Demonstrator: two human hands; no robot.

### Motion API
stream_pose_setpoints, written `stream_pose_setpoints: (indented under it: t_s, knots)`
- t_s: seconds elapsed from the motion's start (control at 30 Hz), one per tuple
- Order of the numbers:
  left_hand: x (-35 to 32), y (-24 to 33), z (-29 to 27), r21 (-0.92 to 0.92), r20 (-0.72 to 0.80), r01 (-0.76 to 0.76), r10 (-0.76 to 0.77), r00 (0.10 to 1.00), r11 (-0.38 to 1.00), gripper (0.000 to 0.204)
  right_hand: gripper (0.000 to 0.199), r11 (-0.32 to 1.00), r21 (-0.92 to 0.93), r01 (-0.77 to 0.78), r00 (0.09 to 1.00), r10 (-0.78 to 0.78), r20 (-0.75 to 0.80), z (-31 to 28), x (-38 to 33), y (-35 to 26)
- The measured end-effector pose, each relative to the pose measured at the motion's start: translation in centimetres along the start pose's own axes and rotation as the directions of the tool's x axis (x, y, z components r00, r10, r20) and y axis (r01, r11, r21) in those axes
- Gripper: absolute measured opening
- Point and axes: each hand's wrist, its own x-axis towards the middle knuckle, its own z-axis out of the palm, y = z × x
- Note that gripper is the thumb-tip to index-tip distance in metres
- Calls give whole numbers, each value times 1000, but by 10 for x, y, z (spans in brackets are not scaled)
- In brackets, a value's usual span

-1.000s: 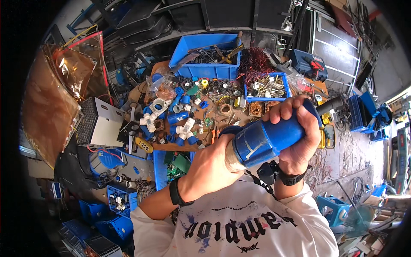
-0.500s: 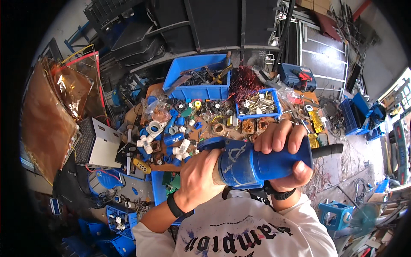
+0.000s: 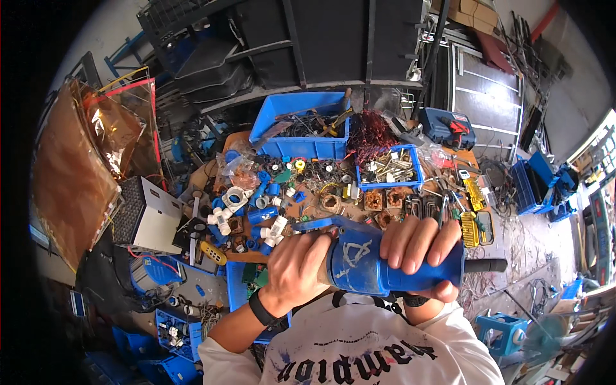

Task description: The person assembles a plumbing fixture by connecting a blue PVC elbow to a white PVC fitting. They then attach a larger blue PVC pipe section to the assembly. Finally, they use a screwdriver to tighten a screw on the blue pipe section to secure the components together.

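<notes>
Right hand: my fingers wrap over the top of the blue power tool near its narrow rear end, clenched firmly round the body, with the thumb underneath.
Left hand: I have it closed round the tool's wide front end, palm against the head, so the working end is hidden from me.
Tool position: I hold it up in front of my chest, above the white shirt, clear of the table and touching nothing else.
Long axis: it runs nearly level from my left to my right, fat end left, slim end right, tilted slightly down toward the right.
Cable stub: a black sleeve sticks out past my right hand at the rear end, in line with the axis.
Side flap: a thin blue piece juts from the head up and to the left, just above my left knuckles.
Nearer hand: both are on the tool; the left sits at the head, the right at the tail, with a bare band of marked blue casing between them.
Beyond the tool: white and blue pipe fittings lie scattered on the table, well apart from my hands.
Bins: a large blue bin of odd parts and a small blue tray of metal pieces stand farther back.
</notes>
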Motion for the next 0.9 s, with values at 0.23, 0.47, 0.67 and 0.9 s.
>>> stream_pose_setpoints:
  t_s: [0.23,0.47,0.67,0.9]
  knots:
    - [-6,-8,6,-16,-69,-14,13,998,1000,47,41,996,-81,-49,997,44,-66,1,-1,2]
    - [-2,-10,-3,173,-44,-13,21,999,985,45,58,990,-19,-139,933,124,-338,-6,-22,11]
    - [-2,-11,1,187,-58,-4,15,998,982,47,56,971,-44,-236,885,196,-422,3,-18,8]
    - [4,-12,10,49,15,51,-52,999,997,68,45,976,30,-214,908,211,-362,-10,-16,4]
